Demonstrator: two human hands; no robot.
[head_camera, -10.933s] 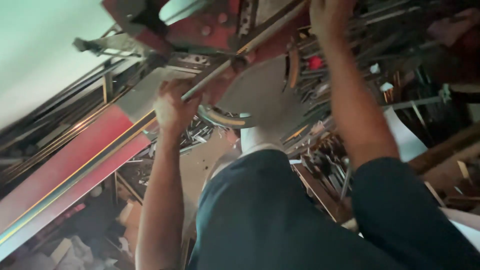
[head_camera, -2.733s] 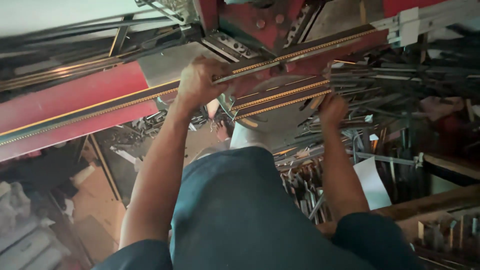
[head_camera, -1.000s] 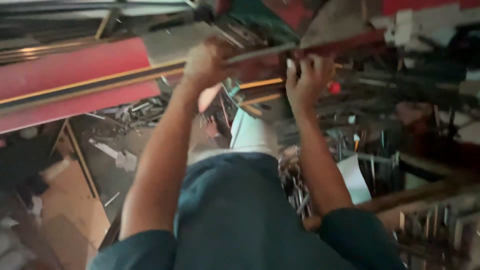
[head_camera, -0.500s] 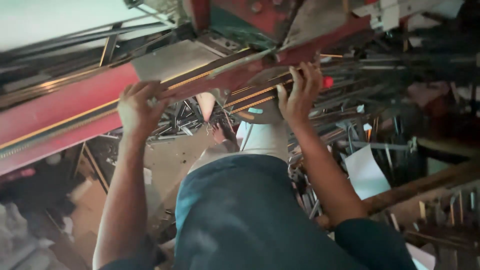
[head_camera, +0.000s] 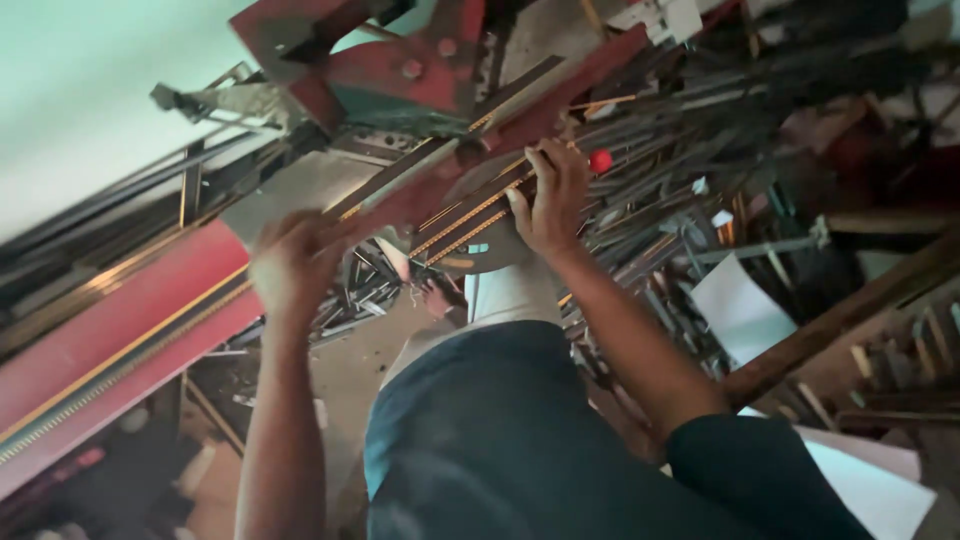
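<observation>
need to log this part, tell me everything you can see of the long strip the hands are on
The strip is a long, narrow moulding, dark with gold-coloured beaded edging, looking like wood or metal. It runs diagonally across a red machine. The right hand grips its upper part beside a small red knob; the left hand, blurred, holds it lower down.

Motion blur is smearing the left hand (head_camera: 290, 265), hiding its fingers' grip; the long red moulding strip (head_camera: 120, 350) is running off the left edge, and the scrap pile (head_camera: 350, 300) is blurring together
</observation>
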